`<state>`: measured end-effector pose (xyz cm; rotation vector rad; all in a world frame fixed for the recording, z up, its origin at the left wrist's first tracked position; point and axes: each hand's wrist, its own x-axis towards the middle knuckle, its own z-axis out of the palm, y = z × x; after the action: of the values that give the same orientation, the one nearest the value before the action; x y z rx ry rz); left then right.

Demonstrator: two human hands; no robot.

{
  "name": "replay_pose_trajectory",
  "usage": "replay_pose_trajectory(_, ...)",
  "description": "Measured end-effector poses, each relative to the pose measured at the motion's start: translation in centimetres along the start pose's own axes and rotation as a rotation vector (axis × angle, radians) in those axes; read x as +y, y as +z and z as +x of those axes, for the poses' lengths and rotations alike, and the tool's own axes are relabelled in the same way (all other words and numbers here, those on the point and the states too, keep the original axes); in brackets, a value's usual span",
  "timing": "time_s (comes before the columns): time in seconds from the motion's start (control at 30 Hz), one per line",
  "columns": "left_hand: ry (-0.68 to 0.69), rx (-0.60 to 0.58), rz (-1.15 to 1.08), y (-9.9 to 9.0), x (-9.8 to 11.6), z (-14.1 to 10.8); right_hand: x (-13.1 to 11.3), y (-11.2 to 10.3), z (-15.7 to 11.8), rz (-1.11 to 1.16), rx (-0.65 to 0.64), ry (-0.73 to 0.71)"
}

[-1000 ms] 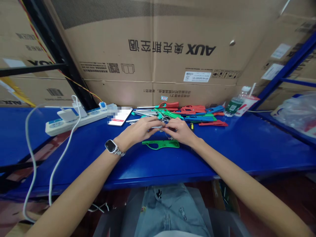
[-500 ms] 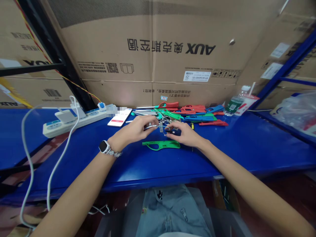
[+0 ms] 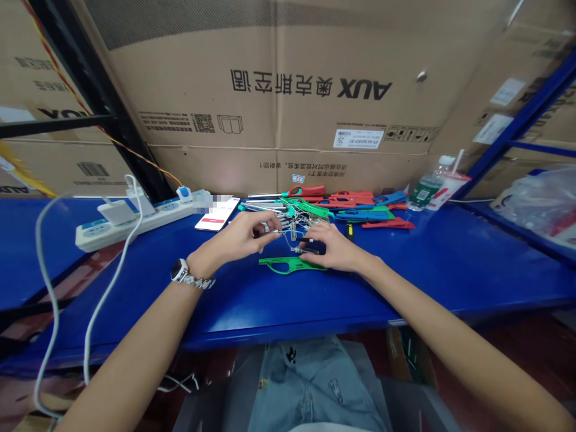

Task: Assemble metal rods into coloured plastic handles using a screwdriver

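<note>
My left hand (image 3: pixel 252 233) pinches the end of a thin metal tube (image 3: pixel 279 233), most of it hidden by the fingers. Thin wires (image 3: pixel 288 239) run from there toward my right hand (image 3: pixel 330 247). Between the right thumb and fingers is a small clear lighter tank (image 3: pixel 306 250) with a dark part beside it. Just below the hands, a green lighter shell half (image 3: pixel 291 265) with a trigger loop lies on the blue table (image 3: pixel 270 306). Behind the fingers is a pile of metal tubes (image 3: pixel 267 206), wires and small clear parts.
Red lighter shells (image 3: pixel 351 198), blue shells (image 3: pixel 364 215) and green shells (image 3: pixel 310 207) are heaped at the back. A phone (image 3: pixel 218 214) and a power strip (image 3: pixel 135 225) lie left. A yellow-black tool (image 3: pixel 350 231), a bottle (image 3: pixel 425 191) and a cup (image 3: pixel 447 189) are right.
My left hand has shifted slightly left, its wrist turning. The clear tank in my right hand has come lower and shows more, above the green shell.
</note>
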<state>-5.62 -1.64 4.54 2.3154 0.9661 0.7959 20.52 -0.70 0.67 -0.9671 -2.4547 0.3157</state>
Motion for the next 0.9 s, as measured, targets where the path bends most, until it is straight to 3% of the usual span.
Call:
replay_pose_trajectory(0.33,-0.007,-0.03,0.025,-0.1,0.0,0.2,1.5,0.3,-0.2,-0.055,0.065,0.119)
replay_pose_trajectory(0.57,-0.017,-0.052,0.051,0.1,-1.0,0.3,-0.7,0.0,-0.8,-0.024,0.175,0.059)
replay_pose_trajectory(0.9,-0.066,-0.087,0.147,-0.1,-2.0,0.4,-1.7,1.1,-1.4,-0.12,0.039,-0.031)
